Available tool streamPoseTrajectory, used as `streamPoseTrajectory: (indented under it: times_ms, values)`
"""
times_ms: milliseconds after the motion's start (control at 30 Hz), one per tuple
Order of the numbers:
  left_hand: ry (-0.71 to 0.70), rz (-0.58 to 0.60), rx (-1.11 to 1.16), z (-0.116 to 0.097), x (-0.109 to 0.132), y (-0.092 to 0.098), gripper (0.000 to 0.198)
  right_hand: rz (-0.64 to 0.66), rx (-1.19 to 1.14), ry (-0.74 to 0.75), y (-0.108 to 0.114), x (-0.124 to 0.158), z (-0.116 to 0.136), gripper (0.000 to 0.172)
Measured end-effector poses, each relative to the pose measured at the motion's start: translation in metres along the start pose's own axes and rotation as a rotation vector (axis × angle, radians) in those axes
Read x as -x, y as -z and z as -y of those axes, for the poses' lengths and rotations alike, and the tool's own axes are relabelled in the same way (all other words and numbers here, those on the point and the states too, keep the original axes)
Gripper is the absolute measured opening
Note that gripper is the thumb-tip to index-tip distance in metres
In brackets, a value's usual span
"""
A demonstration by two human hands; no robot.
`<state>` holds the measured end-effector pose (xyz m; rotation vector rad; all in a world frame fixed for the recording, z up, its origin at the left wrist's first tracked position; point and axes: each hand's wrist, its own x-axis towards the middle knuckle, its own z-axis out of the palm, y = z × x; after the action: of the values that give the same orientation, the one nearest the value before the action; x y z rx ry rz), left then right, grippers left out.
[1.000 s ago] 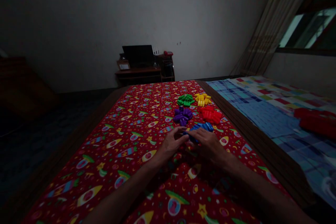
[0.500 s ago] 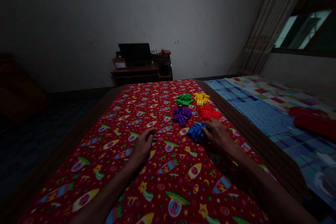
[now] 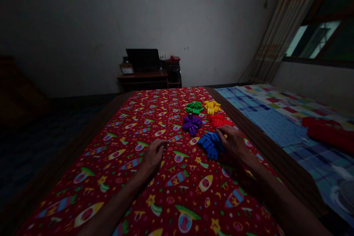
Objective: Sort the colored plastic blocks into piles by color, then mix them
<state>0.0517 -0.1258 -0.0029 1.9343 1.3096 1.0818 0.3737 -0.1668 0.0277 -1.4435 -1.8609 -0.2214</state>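
Note:
A small heap of blue plastic pieces (image 3: pixel 209 143) lies on the red patterned cloth (image 3: pixel 177 195). At its right edge is my right hand (image 3: pixel 233 141), palm down, with bent fingers and the thumb apart from them. Its fingertips are close to the blue pieces; I see nothing gripped, though the underside of the hand is hidden. My left hand (image 3: pixel 152 156) rests on the cloth to the left, fingers loosely stretched and holding nothing. Just beyond the blue heap are purple pieces (image 3: pixel 191 124) and red pieces (image 3: pixel 219 121), the latter partly behind my right hand.
Farther back on the cloth sit green pieces (image 3: pixel 194 107) and yellow pieces (image 3: pixel 212 107). A bed with a checked cover (image 3: pixel 282 129) runs along the right side. Against the far wall stands a desk (image 3: pixel 142 76) with a dark monitor (image 3: pixel 143 60).
The blue heap spreads farther toward me, with more pieces showing at its near side. My right hand has shifted slightly right, away from the heap. The left hand stays nearly in place.

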Motion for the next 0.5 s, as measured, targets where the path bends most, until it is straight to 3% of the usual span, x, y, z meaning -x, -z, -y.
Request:
streamPoseTrajectory:
  times_ms: [200,333,400,500]
  values:
    - [-0.063,-0.001,-0.067,0.002,0.000,0.000,0.026,-0.068,-0.043,-0.007,0.013,-0.006,0.000,0.028]
    - [-0.046,0.004,-0.042,0.002,0.000,0.000,0.026,0.246,-0.074,0.147,0.030,-0.006,0.011,0.022]
    - [-0.051,0.012,-0.048,0.001,0.000,0.001,0.026,0.328,0.030,0.241,0.029,0.002,0.019,0.043]
    - [-0.082,0.016,-0.072,0.001,0.000,0.001,0.026,0.338,0.178,0.341,0.015,0.021,0.027,0.072]
